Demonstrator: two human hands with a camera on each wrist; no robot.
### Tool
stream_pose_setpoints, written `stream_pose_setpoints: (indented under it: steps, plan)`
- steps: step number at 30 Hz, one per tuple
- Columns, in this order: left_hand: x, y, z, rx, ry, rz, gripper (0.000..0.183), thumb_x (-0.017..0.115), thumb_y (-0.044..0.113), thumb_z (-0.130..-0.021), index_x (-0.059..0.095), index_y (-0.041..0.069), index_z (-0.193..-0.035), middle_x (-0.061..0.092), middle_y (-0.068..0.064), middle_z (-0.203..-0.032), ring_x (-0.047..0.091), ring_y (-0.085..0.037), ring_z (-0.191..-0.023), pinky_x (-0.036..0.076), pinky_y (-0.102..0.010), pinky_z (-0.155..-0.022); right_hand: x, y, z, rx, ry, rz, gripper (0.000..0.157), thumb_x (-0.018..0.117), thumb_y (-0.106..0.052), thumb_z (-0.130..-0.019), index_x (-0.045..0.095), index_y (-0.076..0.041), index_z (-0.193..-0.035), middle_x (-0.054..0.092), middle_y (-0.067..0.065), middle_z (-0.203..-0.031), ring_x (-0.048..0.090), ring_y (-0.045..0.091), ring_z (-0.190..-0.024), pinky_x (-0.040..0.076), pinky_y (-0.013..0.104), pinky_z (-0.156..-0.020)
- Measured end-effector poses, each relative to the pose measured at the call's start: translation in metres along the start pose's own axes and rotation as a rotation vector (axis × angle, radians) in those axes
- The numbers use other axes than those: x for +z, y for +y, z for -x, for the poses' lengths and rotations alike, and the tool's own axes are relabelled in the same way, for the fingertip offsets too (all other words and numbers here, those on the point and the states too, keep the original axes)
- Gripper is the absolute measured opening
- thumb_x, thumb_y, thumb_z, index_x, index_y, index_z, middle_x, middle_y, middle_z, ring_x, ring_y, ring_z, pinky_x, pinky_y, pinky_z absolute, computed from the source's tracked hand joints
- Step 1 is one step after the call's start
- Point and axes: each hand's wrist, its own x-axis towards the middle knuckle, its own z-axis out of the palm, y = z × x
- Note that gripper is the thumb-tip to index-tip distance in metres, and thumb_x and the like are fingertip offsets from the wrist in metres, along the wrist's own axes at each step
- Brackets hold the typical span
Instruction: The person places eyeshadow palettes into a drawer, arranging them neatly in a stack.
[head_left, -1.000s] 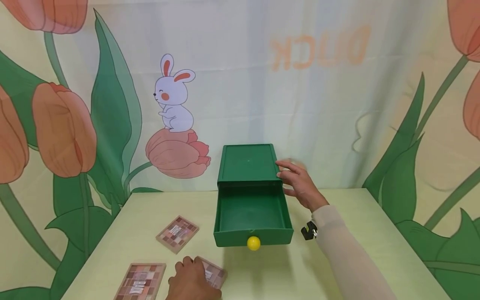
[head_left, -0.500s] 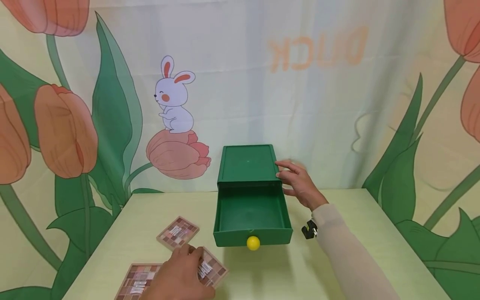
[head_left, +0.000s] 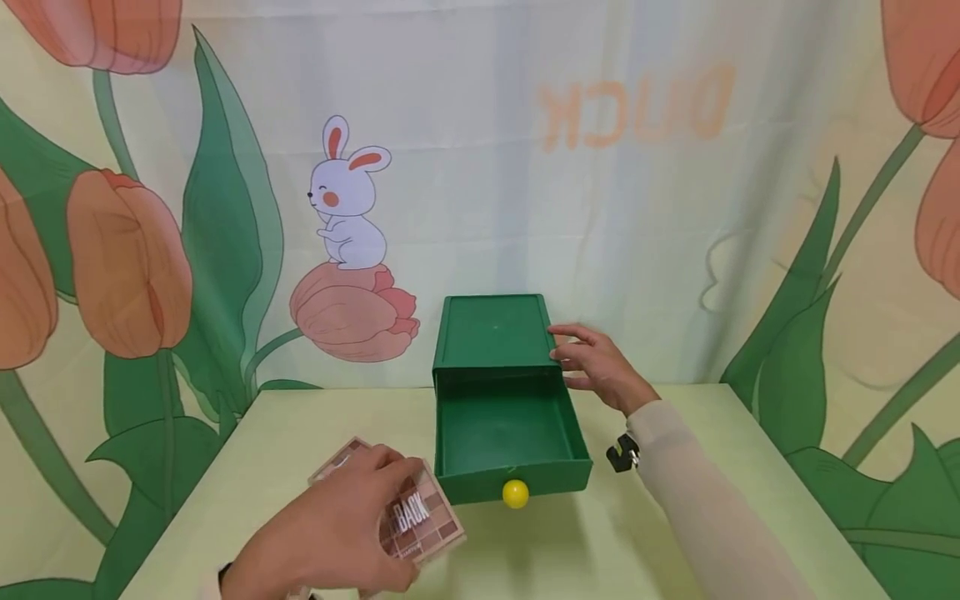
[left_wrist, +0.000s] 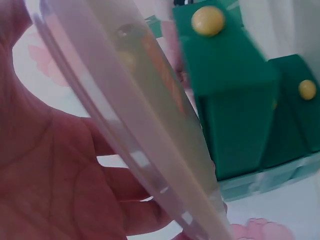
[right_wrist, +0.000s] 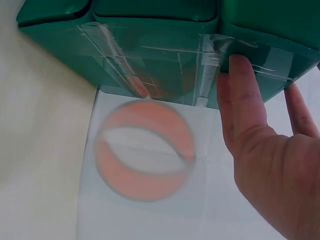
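Left hand [head_left: 322, 525] grips palette [head_left: 426, 518], front-left of cabinet [head_left: 495, 333]; drawer [head_left: 555, 477] out. Right hand [head_left: 603, 371], fingers extended, touches cabinet's right side.

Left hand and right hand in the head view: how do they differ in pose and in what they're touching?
The left hand curls its fingers and thumb round a checkered palette; the right hand grips nothing, its extended fingers touching the green unit.
The left hand is nearer the camera, left of the pulled-out drawer; the right hand is farther back, at the unit's right side.
Both are bare.
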Motion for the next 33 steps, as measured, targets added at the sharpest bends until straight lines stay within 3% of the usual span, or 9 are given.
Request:
stream_pose_setpoints:
  steps: [4, 8, 14, 24, 33]
  plan:
    - [-0.016, 0.003, -0.007, 0.080, 0.020, -0.009, 0.092, 0.088, 0.046, -0.066, 0.060, 0.007, -0.145, 0.060, -0.002, -0.132, 0.050, -0.014, -0.108, 0.056, -0.027, -0.078, -0.001, -0.002, 0.000, 0.027, -0.017, -0.018, 0.058, 0.064, -0.025, -0.102, 0.049, -0.024, -0.157, 0.048, 0.016, -0.160, 0.059, 0.041, -0.137, 0.054, 0.053, -0.110]
    - [-0.026, 0.009, -0.018, 0.111, 0.027, -0.010, 0.089, 0.086, 0.044, -0.068, 0.060, 0.007, -0.145, 0.059, -0.003, -0.132, 0.051, -0.014, -0.106, 0.056, -0.025, -0.076, -0.001, -0.001, 0.000, 0.035, -0.022, -0.011, 0.058, 0.063, -0.025, -0.102, 0.048, -0.024, -0.158, 0.048, 0.016, -0.160, 0.059, 0.041, -0.137, 0.054, 0.053, -0.110]
    - [-0.035, 0.023, -0.047, 0.168, 0.030, -0.011, 0.084, 0.083, 0.040, -0.070, 0.060, 0.006, -0.144, 0.059, -0.005, -0.128, 0.051, -0.017, -0.106, 0.056, -0.025, -0.073, -0.003, -0.004, 0.001, 0.046, -0.014, 0.004, 0.056, 0.061, -0.027, -0.103, 0.048, -0.025, -0.158, 0.049, 0.015, -0.159, 0.056, 0.042, -0.140, 0.053, 0.054, -0.111]
    - [-0.039, 0.039, -0.111, 0.232, -0.064, -0.040, 0.086, 0.085, 0.040, -0.073, 0.058, 0.010, -0.149, 0.057, -0.006, -0.133, 0.052, -0.017, -0.110, 0.059, -0.026, -0.075, -0.005, -0.006, 0.002, 0.047, -0.003, -0.004, 0.056, 0.062, -0.027, -0.103, 0.048, -0.025, -0.157, 0.046, 0.015, -0.163, 0.056, 0.043, -0.140, 0.051, 0.058, -0.112]
    - [-0.037, 0.042, -0.144, 0.224, -0.107, -0.089, 0.087, 0.085, 0.043, -0.074, 0.056, 0.012, -0.151, 0.057, -0.005, -0.132, 0.053, -0.017, -0.108, 0.058, -0.028, -0.078, -0.002, -0.005, 0.001, 0.050, -0.008, -0.027, 0.055, 0.062, -0.026, -0.102, 0.051, -0.024, -0.155, 0.048, 0.014, -0.161, 0.058, 0.044, -0.139, 0.053, 0.057, -0.109]
